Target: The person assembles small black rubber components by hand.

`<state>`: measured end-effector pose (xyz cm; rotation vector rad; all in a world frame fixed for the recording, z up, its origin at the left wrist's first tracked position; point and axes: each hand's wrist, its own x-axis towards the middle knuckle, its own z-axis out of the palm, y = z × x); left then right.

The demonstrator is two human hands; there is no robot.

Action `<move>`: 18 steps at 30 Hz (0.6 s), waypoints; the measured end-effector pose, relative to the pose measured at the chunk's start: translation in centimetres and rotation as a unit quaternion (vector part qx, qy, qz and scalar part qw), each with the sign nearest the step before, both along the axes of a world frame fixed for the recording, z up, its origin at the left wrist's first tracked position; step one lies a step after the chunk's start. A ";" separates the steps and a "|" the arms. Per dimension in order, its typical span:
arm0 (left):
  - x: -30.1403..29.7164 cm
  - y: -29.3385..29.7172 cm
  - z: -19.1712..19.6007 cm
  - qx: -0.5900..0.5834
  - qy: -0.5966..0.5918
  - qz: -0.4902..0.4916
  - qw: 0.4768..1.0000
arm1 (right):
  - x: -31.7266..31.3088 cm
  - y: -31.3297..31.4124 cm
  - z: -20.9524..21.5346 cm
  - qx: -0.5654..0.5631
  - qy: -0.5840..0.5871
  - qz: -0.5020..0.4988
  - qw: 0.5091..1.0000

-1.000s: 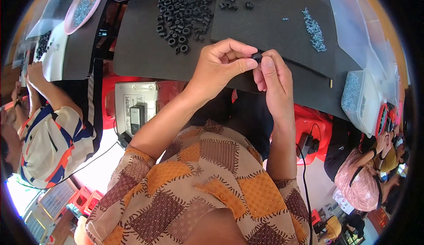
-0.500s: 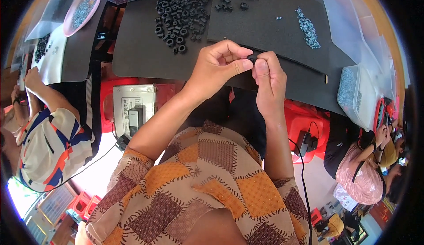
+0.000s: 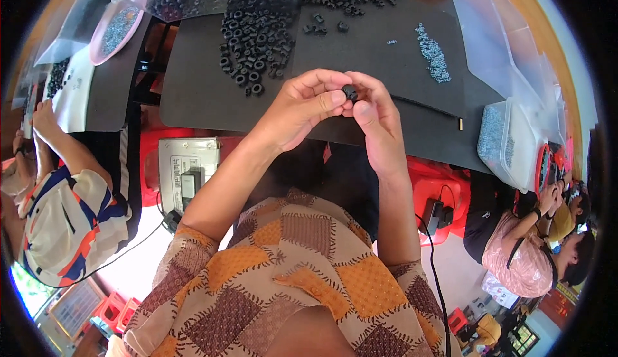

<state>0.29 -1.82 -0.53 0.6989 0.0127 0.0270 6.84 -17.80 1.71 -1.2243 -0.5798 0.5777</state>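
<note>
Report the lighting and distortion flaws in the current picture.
In the head view, the floor at left is blown out nearly white; in the head view, the table has a bowed near edge and the corners go black; in the head view, the black part is too dark for fine detail.

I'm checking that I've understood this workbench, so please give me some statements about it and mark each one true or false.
1. The left hand and right hand meet at one small black piece. True.
2. The black ring pile lies right of the bluish-grey heap. False: the pile lies left of it.
3. The bluish-grey heap rests on a dark board. True.
4. The pink bowl stands at the picture's right. False: the pink bowl is at the left.
5. The clear tub holds small bluish-grey pieces. True.
</note>
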 end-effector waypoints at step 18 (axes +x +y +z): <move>-0.1 -0.1 0.4 0.046 0.015 0.013 0.999 | 1.0 0.4 -0.6 -0.018 0.006 0.008 1.000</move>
